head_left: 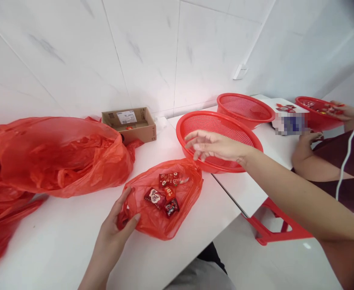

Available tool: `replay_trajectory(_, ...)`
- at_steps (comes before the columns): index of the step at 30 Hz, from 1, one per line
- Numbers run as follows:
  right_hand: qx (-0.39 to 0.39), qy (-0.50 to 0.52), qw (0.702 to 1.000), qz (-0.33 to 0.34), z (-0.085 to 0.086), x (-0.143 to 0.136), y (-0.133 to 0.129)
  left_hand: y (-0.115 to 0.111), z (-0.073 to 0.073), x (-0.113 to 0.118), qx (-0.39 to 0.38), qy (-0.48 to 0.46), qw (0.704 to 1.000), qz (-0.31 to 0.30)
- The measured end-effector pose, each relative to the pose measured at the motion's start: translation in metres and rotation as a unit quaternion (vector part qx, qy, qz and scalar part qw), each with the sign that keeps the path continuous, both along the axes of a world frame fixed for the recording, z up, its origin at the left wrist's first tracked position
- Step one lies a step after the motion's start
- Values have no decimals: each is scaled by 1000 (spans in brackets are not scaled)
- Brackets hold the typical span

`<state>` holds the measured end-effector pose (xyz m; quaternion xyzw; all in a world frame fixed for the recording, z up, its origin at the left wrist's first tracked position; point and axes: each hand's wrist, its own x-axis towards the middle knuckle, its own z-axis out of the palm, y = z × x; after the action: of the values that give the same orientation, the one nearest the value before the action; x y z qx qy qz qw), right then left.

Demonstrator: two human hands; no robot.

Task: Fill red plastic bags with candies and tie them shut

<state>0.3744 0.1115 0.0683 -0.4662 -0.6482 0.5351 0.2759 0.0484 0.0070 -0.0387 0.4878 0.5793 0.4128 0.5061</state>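
A thin red plastic bag [165, 223] lies flat on the white table, with several small wrapped snacks [155, 198] on it. At the bag's left edge is my left hand [113, 229], fingers and thumb apart, nothing held between them. My right hand [213, 145] hangs over the near-left rim of a large red mesh basket [219, 119], above the bag's far right corner. Its fingers are loosely curved and apart, and no item shows in them. The basket's mesh floor is partly hidden behind my right hand and forearm.
Crumpled red bags [65, 157] cover the table's left side. Behind stands an open cardboard box [140, 131]. Farther right are a second red basket [246, 108], a printed box [288, 110] and a third basket [325, 121] with wrapped items, touched by another person's hand. A red stool [273, 235] stands below.
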Motion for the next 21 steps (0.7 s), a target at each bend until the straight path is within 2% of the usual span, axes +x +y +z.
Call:
replay_trajectory(2,86,-110,988,-59,-3,6,18,-1,0,0,2,-4,1000,3)
replay_trajectory(4,155,-289,937,-120,-12,24,45,-1,1,0,5,0,1000,1)
replay_trajectory(5,161,-391,896,-135,-18,37,59,-1,1,0,6,3,1000,-2)
replay_trajectory(7,131,-475,860,-135,-33,61,81,-1,1,0,6,7,1000,-6)
replay_trajectory(8,108,-495,853,-124,-41,72,89,-1,2,-1,5,9,1000,-7)
replay_trajectory(12,37,-523,849,-63,-68,90,98,0,2,-1,-3,12,1000,-6)
replay_trajectory(15,10,-523,852,-31,-74,85,96,0,1,-1,-7,12,1000,-11)
replay_trajectory(17,-9,-505,863,-13,-68,79,94,0,0,-2,-2,21,1000,-12)
replay_trajectory(19,-18,-470,883,-2,-55,74,90,0,-2,-3,-3,33,999,-8)
replay_trajectory(21,-14,-361,933,-5,-36,70,80,0,-3,-3,-7,35,999,-2)
